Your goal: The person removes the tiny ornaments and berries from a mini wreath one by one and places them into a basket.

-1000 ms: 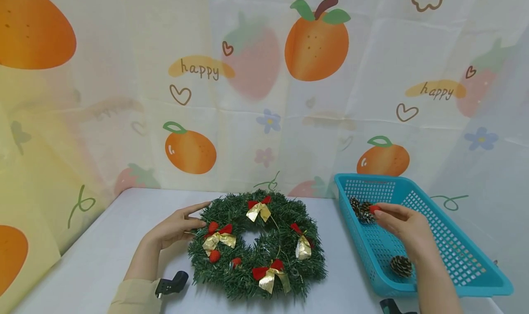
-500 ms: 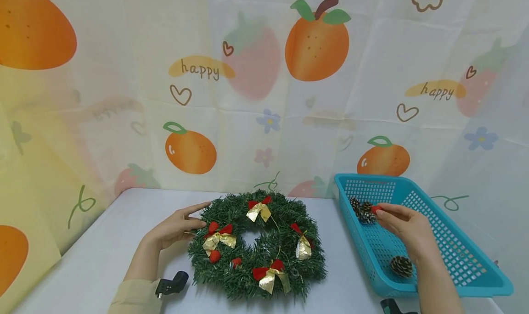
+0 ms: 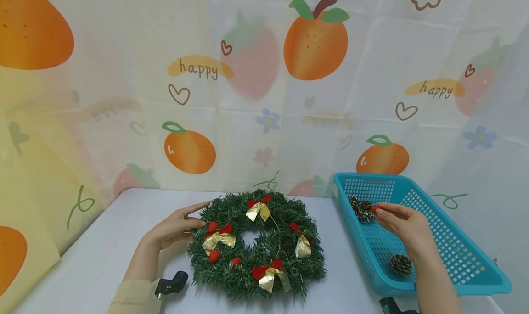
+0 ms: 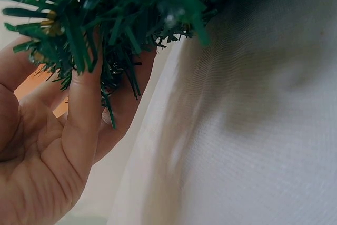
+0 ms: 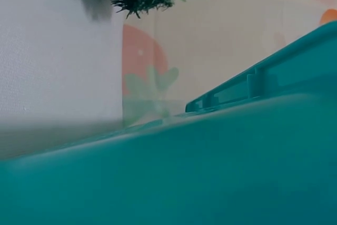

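A green Christmas wreath (image 3: 289, 213) lies on the table, decorated with several red-and-gold bows (image 3: 270, 277) and small red berry ornaments (image 3: 214, 256). My left hand (image 3: 175, 227) holds the wreath's left edge. In the left wrist view, the fingers (image 4: 84, 114) of that hand reach into the green needles, and their tips are hidden. Over the blue plastic basket (image 3: 361, 240), my right hand (image 3: 402, 224) pinches a small red berry ornament (image 3: 374, 208) between thumb and fingertips. The right wrist view shows the basket wall (image 5: 174, 177) close up, with the right hand out of sight.
Several pine cones (image 3: 365, 213) lie at the basket's far left, and one pine cone (image 3: 401, 265) sits near its front. White cloth (image 3: 95, 259) covers the table. A fruit-printed curtain (image 3: 248, 121) hangs behind it.
Almost nothing differs. The head view has shifted very slightly, while both hands, the wreath and the pinched red berry ornament keep their places.
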`<state>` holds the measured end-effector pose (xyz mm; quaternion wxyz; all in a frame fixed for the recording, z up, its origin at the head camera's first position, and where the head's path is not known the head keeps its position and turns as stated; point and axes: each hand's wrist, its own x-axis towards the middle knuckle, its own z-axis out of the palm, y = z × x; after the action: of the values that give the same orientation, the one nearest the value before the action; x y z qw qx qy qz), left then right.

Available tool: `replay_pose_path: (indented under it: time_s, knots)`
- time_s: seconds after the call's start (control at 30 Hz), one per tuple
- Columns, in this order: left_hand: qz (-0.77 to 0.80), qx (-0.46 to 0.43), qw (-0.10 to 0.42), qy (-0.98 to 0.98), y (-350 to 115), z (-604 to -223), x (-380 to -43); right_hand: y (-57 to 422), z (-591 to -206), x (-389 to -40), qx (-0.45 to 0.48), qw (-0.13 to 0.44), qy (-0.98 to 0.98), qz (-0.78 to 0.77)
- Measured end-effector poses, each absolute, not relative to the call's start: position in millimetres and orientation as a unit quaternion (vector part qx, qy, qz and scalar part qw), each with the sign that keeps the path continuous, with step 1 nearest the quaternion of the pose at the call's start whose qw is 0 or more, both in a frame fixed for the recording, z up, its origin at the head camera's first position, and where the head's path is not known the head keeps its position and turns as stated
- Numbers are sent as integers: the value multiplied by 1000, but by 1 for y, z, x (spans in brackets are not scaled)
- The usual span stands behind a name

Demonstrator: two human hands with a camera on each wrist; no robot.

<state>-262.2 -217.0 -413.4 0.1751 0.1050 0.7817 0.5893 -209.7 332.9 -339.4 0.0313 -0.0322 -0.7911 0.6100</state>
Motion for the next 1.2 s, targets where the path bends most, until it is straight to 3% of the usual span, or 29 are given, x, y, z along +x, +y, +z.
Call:
replay_pose_path:
  time_s: [1.2]
  knots:
    - [587,105,175,783,-218,-414,-263,332,-340,-208,-26,39,-793,608]
